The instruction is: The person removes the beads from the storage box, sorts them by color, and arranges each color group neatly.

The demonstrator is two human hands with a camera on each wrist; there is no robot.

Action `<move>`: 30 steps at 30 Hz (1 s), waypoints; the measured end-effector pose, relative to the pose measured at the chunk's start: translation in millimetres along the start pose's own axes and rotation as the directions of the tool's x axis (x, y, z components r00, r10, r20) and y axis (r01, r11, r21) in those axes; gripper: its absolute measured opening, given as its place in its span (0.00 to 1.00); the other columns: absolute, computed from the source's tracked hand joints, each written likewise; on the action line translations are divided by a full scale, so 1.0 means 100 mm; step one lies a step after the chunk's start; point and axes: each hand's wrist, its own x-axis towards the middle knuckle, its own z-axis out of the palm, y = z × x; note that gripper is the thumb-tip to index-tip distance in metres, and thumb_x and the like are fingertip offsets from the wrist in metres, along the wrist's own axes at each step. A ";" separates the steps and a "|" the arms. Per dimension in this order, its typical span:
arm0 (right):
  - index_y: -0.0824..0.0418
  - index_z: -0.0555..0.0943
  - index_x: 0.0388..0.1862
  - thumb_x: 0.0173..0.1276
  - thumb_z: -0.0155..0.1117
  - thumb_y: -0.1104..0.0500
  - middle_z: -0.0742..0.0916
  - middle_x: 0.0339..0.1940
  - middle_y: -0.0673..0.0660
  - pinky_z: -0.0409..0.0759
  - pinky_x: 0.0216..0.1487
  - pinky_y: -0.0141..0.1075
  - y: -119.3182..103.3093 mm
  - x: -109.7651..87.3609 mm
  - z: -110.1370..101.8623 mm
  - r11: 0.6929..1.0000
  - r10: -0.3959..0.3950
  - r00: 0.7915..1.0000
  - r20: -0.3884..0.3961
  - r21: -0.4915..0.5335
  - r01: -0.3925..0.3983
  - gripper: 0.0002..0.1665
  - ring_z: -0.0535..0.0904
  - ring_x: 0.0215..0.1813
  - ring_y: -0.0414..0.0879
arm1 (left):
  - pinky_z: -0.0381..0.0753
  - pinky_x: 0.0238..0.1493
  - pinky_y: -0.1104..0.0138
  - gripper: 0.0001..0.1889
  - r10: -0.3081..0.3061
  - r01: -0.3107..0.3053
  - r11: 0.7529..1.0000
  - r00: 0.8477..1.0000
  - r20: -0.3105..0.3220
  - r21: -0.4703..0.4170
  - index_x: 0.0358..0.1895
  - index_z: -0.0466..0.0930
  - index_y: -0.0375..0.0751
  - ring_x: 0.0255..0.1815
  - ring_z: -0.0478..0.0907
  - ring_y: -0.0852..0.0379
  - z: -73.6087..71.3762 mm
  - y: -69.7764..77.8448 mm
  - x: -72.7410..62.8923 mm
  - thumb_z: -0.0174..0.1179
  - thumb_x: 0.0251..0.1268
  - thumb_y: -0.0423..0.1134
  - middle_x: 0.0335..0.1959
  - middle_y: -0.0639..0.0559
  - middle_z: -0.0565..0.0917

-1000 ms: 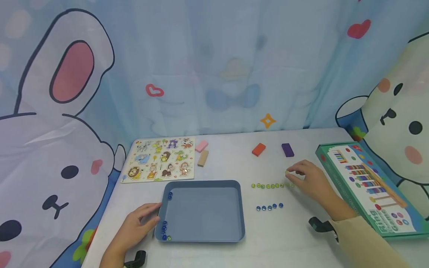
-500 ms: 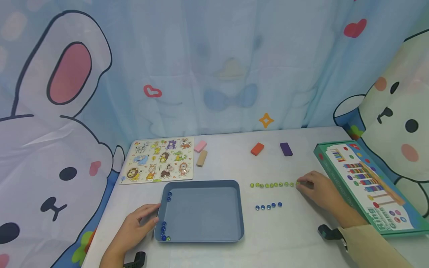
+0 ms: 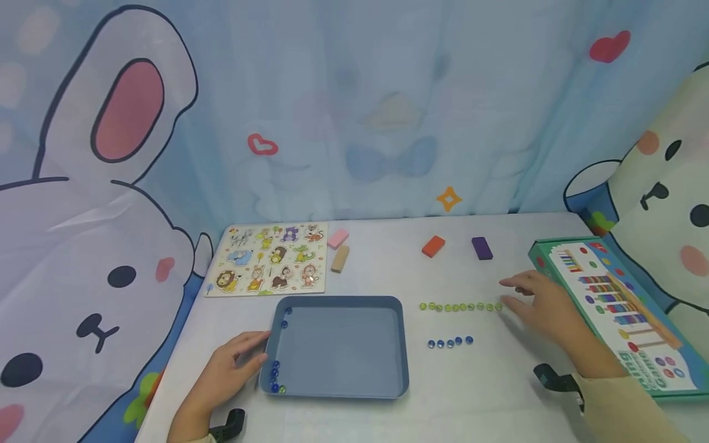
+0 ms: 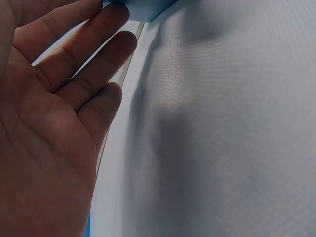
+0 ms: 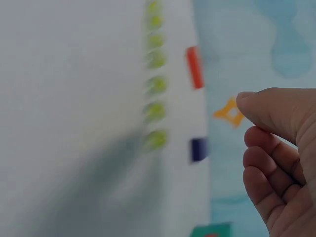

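Note:
My left hand (image 3: 229,369) rests its fingertips at the left rim of the blue-grey tray (image 3: 343,347). In the left wrist view its fingers (image 4: 101,64) lie extended, reaching a corner of the tray (image 4: 143,7). Inside the tray, several blue marbles (image 3: 274,373) and a green one (image 3: 282,389) sit along the left side. Just beyond the right end of a row of yellow-green marbles (image 3: 463,307), my right hand (image 3: 545,307) hovers with nothing in it. The right wrist view shows its thumb and fingers loosely bent. A shorter row of blue marbles (image 3: 450,344) lies nearer me.
An animal puzzle board (image 3: 268,258) lies behind the tray, with pink (image 3: 338,239) and tan blocks (image 3: 340,259) beside it. Orange (image 3: 433,246) and purple blocks (image 3: 482,248) lie farther back. A green game box (image 3: 615,320) stands right of my right hand.
My right hand has brought a yellow-green marble down to the right end of its row, released it and drawn away. My left hand stays at the tray. The head view has shifted slightly.

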 end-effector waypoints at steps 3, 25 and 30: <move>0.59 0.88 0.56 0.65 0.77 0.61 0.86 0.53 0.62 0.87 0.48 0.59 -0.31 0.09 -0.08 0.996 -0.090 0.995 -0.053 -0.011 0.089 0.20 0.83 0.52 0.60 | 0.77 0.71 0.41 0.24 0.000 0.000 1.000 1.000 0.004 -0.011 0.69 0.81 0.47 0.71 0.78 0.43 0.00 0.00 0.03 0.68 0.72 0.45 0.65 0.54 0.84; 0.55 0.91 0.51 0.68 0.76 0.48 0.88 0.47 0.50 0.86 0.57 0.39 -2.57 0.66 1.24 0.878 -0.464 0.867 0.181 0.228 0.422 0.17 0.81 0.52 0.42 | 0.74 0.75 0.42 0.25 -0.090 0.091 0.994 0.995 0.032 -0.060 0.69 0.81 0.50 0.73 0.76 0.43 0.01 0.02 0.00 0.69 0.71 0.46 0.66 0.55 0.84; 0.55 0.91 0.52 0.69 0.75 0.46 0.88 0.47 0.49 0.85 0.56 0.34 -2.88 0.66 1.51 0.870 -0.492 0.836 0.243 0.184 0.458 0.18 0.81 0.51 0.41 | 0.73 0.75 0.41 0.25 -0.081 0.084 0.994 0.996 0.036 -0.073 0.69 0.80 0.51 0.73 0.76 0.43 -0.01 0.03 0.00 0.68 0.71 0.46 0.66 0.56 0.84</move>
